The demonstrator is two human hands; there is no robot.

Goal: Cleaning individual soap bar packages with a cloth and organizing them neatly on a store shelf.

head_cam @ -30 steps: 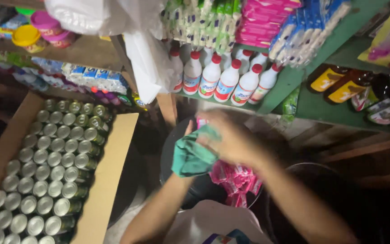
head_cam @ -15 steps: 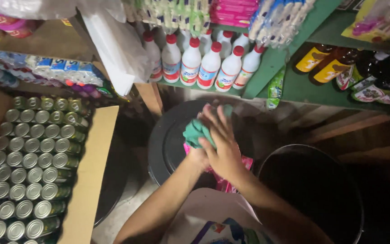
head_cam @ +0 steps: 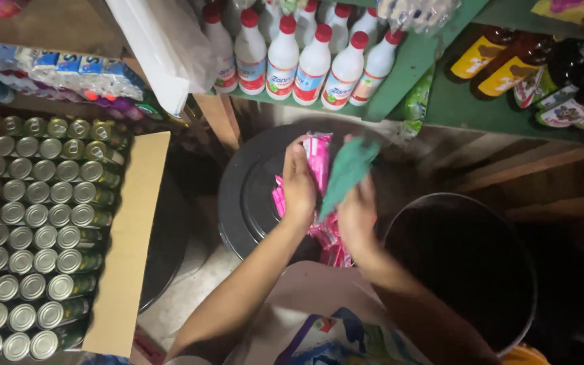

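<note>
Dim down here, and plenty is hard to read: the pink packets run down behind both hands, so where the strip ends is hidden, and the lower part blurs into shadow near the wrists. The left hand has its grip closed around the upper part of the packets, fingers wrapped over the front, holding them above the round black lid. The right hand is just beside it, its grip pinched on a green cloth that hangs tilted against the packets; the fingertips themselves are hidden under the cloth. To the right sits a black bucket, its inside too dark to make out and its far side lost in shadow. Left, a cardboard box of tin cans is cut off by the frame's edge. Above, white bottles with red caps stand on the green shelf, their tops partly cut off, and a wooden post drops beside the lid. Open room is tight: a narrow strip of pale floor between box and lid, little else.
</note>
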